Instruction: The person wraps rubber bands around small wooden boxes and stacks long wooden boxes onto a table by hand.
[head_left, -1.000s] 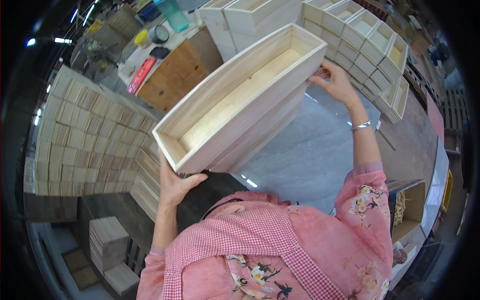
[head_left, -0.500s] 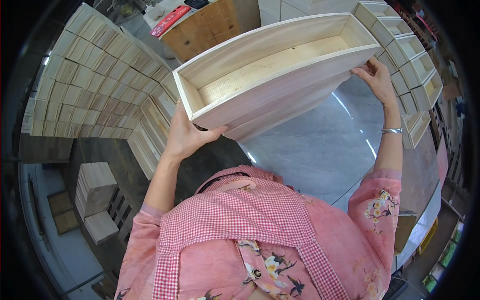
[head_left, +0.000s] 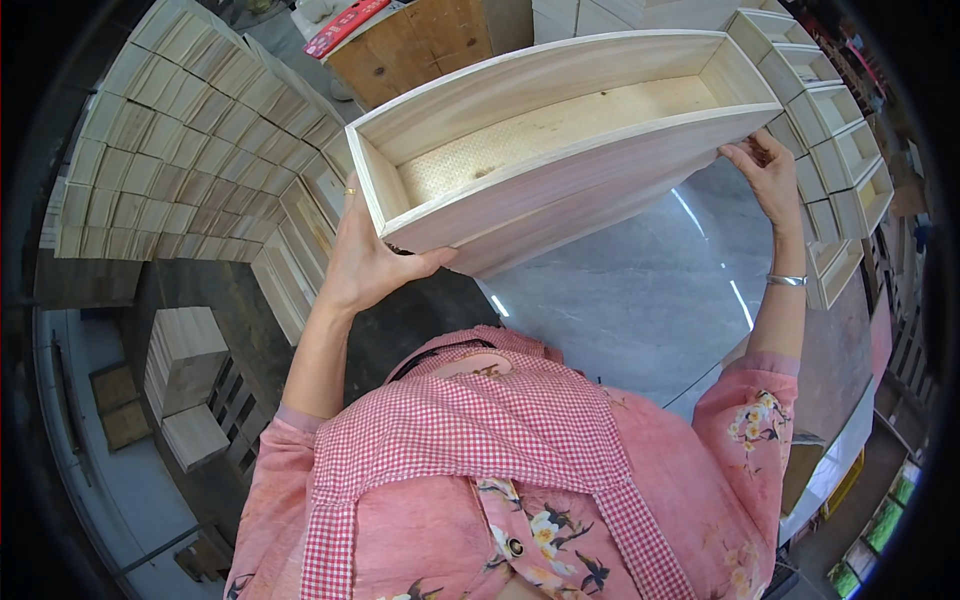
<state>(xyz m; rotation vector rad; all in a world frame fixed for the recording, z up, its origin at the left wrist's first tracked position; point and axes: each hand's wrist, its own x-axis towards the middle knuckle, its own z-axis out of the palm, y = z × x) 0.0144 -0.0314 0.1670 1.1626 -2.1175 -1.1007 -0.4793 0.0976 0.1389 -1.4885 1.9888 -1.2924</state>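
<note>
A long, shallow box of pale wood, open at the top, is held up in front of me, tilted so that its inside shows. Its floor has a mesh-like texture at the left end and a few dark spots. My left hand grips the near left corner, thumb along the front wall and the other fingers mostly hidden behind the end. At the right end, my right hand pinches the lower edge between thumb and bent fingers. The box is above a shiny grey tabletop.
A tall stack of similar wooden boxes rises at the left. More boxes are piled at the far right. Behind the held box stands a wooden cabinet with a red package on it. Stacked boards lie on a pallet at lower left.
The held box has shifted slightly to the right, its right end a little lower. Both hands keep their grip. The surroundings have moved slightly in view.
</note>
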